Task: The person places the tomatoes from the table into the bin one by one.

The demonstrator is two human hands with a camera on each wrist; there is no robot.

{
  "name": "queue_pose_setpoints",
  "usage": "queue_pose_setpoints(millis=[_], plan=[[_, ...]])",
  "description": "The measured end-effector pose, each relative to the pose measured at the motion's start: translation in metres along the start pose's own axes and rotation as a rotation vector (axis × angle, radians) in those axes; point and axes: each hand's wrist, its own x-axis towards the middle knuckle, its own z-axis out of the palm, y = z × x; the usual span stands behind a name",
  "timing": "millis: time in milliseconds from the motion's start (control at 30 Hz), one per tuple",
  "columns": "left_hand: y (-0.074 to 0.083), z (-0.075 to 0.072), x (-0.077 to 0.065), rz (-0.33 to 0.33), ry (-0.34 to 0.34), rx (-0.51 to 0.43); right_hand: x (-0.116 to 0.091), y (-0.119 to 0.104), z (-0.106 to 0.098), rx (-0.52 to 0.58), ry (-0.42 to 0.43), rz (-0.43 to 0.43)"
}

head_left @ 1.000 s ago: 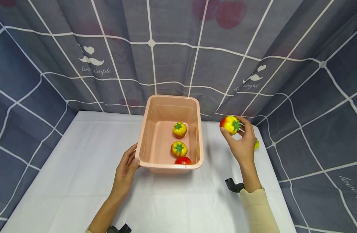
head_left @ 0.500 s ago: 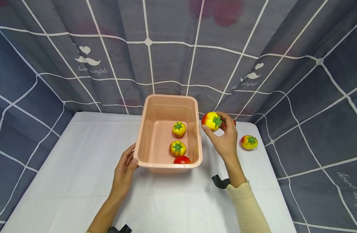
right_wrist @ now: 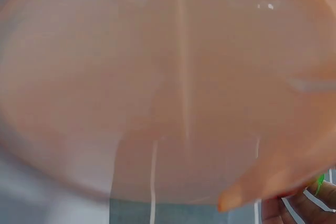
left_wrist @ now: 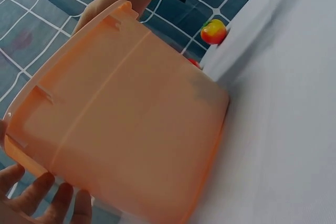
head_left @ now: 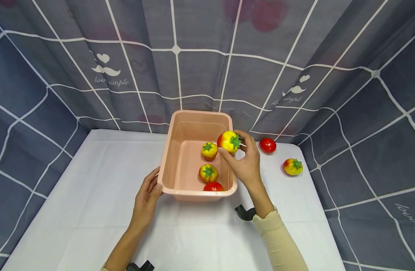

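My right hand (head_left: 246, 161) pinches a yellow-and-red toy tomato (head_left: 227, 140) with a green leafy top, between thumb and fingers. It is above the right rim of a pink plastic basin (head_left: 178, 160). Inside the basin lie a small yellow tomato (head_left: 209, 151), a second yellow tomato (head_left: 208, 173) and a red tomato (head_left: 213, 186), partly hidden by the near wall. At the basin's near left corner my left hand (head_left: 146, 199) holds the rim, thumb on the near side. In the left wrist view, its fingers (left_wrist: 62, 203) curl by the rim. The basin wall fills most of the right wrist view.
On the white table (head_left: 102, 180), right of the basin, lie a red tomato (head_left: 267, 145) and a yellow-red tomato (head_left: 292, 166) near the right edge. A dark checked curtain (head_left: 200, 75) encloses the back and both sides.
My right hand has carried the yellow-and-red tomato leftward from the table's right side to over the basin's rim, uncovering the two tomatoes on the table. My left hand stays at the corner.
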Motion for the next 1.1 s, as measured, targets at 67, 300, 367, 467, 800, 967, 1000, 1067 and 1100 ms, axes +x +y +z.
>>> queue_pose_setpoints(millis=[67, 300, 367, 467, 800, 967, 1000, 1067, 1100], plan=[[0.0, 0.0, 0.0, 0.01, -0.005, 0.005, -0.001, -0.002, 0.003, 0.002, -0.009, -0.002], [-0.001, 0.0, -0.001, 0.007, -0.003, 0.015, -0.002, -0.007, 0.01, 0.005, -0.023, -0.03], [-0.001, 0.0, -0.001, 0.001, -0.001, 0.016, -0.002, -0.007, 0.012, 0.006, -0.03, -0.032], [0.0, 0.0, -0.001, 0.007, -0.001, 0.009, -0.003, -0.008, 0.015, 0.004, -0.043, -0.026], [-0.002, 0.0, 0.001, 0.037, -0.015, -0.005, -0.005, -0.011, 0.019, 0.018, -0.061, 0.004], [-0.001, 0.0, 0.0, 0.022, -0.01, -0.006, -0.006, -0.012, 0.019, 0.013, -0.063, 0.001], [0.0, 0.0, 0.0, 0.016, -0.007, -0.007, -0.005, -0.012, 0.019, 0.013, -0.063, -0.001], [0.001, 0.001, -0.001, 0.015, -0.006, -0.006, -0.004, -0.013, 0.02, 0.01, -0.066, -0.005], [0.001, 0.001, -0.001, 0.013, -0.005, -0.007, -0.004, -0.013, 0.019, 0.008, -0.069, -0.003]])
